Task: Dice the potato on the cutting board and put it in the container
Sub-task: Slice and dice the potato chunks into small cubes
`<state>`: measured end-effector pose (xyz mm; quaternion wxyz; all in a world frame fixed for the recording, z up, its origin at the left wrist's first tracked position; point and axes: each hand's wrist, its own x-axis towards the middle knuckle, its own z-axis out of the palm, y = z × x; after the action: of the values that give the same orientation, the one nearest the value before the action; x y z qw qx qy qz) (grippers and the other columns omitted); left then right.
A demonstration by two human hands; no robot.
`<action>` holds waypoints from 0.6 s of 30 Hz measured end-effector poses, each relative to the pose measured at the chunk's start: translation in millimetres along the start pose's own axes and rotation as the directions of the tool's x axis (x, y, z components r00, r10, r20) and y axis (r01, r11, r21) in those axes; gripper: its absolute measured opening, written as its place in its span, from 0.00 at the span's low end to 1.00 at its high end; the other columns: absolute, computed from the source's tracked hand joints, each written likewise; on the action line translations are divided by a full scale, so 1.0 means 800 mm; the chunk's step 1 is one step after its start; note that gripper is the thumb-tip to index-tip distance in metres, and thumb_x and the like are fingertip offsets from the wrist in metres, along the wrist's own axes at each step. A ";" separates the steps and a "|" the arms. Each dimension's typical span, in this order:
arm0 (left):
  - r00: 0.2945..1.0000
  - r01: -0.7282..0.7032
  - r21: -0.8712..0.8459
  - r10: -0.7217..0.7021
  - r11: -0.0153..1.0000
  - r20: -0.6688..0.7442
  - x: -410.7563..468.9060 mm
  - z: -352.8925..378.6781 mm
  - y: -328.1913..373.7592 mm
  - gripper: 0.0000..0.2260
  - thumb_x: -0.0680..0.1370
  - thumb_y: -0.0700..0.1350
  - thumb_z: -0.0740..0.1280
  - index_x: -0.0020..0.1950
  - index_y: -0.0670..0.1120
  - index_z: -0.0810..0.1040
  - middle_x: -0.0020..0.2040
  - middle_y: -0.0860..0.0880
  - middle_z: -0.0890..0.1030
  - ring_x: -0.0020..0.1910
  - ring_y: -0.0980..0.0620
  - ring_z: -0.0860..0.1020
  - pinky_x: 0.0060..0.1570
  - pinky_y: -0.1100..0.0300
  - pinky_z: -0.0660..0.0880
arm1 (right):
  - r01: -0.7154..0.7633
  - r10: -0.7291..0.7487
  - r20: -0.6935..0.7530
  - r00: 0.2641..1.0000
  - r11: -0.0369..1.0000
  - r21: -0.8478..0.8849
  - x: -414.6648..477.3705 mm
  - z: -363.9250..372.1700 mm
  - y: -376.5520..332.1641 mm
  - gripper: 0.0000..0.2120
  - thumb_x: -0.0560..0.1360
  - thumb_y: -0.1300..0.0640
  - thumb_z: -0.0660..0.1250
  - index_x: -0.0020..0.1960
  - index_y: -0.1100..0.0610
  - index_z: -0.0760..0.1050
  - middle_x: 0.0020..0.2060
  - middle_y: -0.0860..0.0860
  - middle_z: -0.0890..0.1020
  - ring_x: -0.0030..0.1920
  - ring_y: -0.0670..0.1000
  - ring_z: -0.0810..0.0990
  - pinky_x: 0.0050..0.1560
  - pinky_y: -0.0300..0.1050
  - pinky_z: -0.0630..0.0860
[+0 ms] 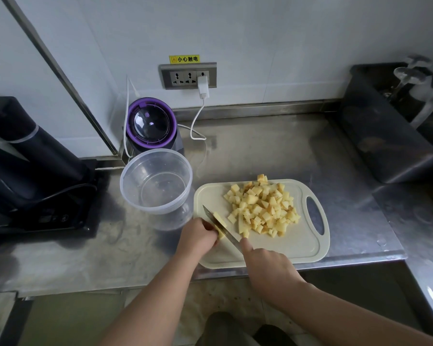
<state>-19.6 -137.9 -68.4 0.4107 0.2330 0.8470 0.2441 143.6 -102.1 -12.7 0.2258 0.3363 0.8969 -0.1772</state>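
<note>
Dice [263, 206] are heaped in the middle of the board [285, 248], so I'd say most of the cutting is done. One last chunk [220, 220] sits at the board's left edge, just beside the container [125, 186], which looks empty.

The left hand [198, 233] has its fingers [210, 229] curled down on the chunk, pinning it. The right hand [268, 265] is wrapped round the knife [233, 240], index finger stretched along the spine, blade lying across the chunk.

How it'll handle, my guess:
- Raw potato is firm but wet and starchy on the cut faces, so it can skate under the blade. Put a flat face down and hold the end farthest from the edge, fingertips tucked back. It's a small piece, so there's not much room.
- The dice are light and loose and will scatter if grabbed. Better to scoop them with cupped hands or the flat of the blade, or tip the board over the rim.
- The container looks like thin clear plastic, so it could skid on the steel worktop [260, 146]. Steady it while loading.
</note>
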 end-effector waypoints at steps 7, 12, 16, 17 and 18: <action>1.000 -0.019 0.041 0.020 0.999 -0.021 0.003 0.001 0.001 0.06 0.73 0.42 0.66 0.48 0.46 0.80 0.44 0.49 0.83 0.43 0.52 0.80 0.31 0.66 0.67 | -0.008 0.006 0.053 0.999 0.999 0.045 0.011 -0.001 0.005 0.28 0.81 0.60 0.62 0.75 0.53 0.52 0.41 0.49 0.74 0.43 0.48 0.80 0.44 0.42 0.80; 1.000 -0.012 0.061 0.013 0.998 -0.018 0.005 0.002 0.000 0.06 0.73 0.43 0.66 0.49 0.46 0.81 0.45 0.50 0.83 0.45 0.51 0.80 0.33 0.64 0.67 | -0.017 0.013 0.068 0.998 0.999 0.052 0.012 -0.002 0.007 0.28 0.81 0.60 0.62 0.75 0.53 0.52 0.46 0.51 0.77 0.42 0.48 0.80 0.44 0.41 0.80; 1.000 -0.010 0.054 0.011 0.998 -0.020 0.004 0.002 0.000 0.07 0.74 0.43 0.66 0.49 0.47 0.81 0.46 0.49 0.83 0.47 0.50 0.80 0.41 0.61 0.72 | -0.012 0.009 0.043 0.999 0.998 0.055 0.018 -0.003 0.003 0.28 0.80 0.62 0.63 0.74 0.54 0.53 0.39 0.49 0.72 0.38 0.46 0.76 0.41 0.41 0.78; 1.000 -0.012 0.054 0.013 0.998 -0.017 0.004 0.002 0.000 0.06 0.74 0.43 0.66 0.48 0.46 0.81 0.45 0.49 0.83 0.47 0.50 0.81 0.42 0.60 0.73 | -0.015 0.013 0.029 1.000 0.998 0.065 0.020 -0.005 0.002 0.28 0.80 0.63 0.63 0.74 0.54 0.53 0.39 0.49 0.72 0.37 0.47 0.76 0.40 0.41 0.77; 1.000 -0.013 0.052 0.014 0.999 -0.016 0.004 0.002 0.000 0.05 0.74 0.43 0.66 0.47 0.46 0.81 0.44 0.48 0.83 0.46 0.49 0.81 0.42 0.59 0.74 | -0.017 0.016 0.010 1.000 0.997 0.078 0.020 -0.007 0.001 0.28 0.79 0.64 0.63 0.73 0.54 0.53 0.38 0.49 0.72 0.36 0.47 0.75 0.38 0.40 0.76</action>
<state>-19.8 -135.6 -70.7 0.3958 0.2475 0.8548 0.2267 132.1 -90.5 -16.9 0.2181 0.3516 0.8854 -0.2118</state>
